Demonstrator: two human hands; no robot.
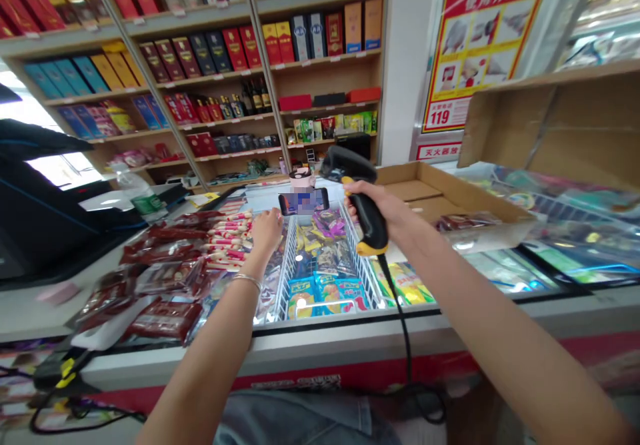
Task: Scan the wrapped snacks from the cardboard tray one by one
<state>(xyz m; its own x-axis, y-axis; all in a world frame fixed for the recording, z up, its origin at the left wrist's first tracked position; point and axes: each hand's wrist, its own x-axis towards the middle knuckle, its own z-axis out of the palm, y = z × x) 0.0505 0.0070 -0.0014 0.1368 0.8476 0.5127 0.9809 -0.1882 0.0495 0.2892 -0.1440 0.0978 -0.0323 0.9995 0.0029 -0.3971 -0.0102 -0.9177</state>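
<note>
While the R hand (396, 212) grips a black-and-yellow corded barcode scanner (367, 222), head up, over the chest freezer (350, 322), the L hand (267, 232) sits open, just by a sideways phone (303, 201) w/ pixelated screen, above wire snack baskets (293, 278).

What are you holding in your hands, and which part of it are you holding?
The right hand grips a black-and-yellow barcode scanner by its handle. The left hand looks open and isn't holding anything.
</note>
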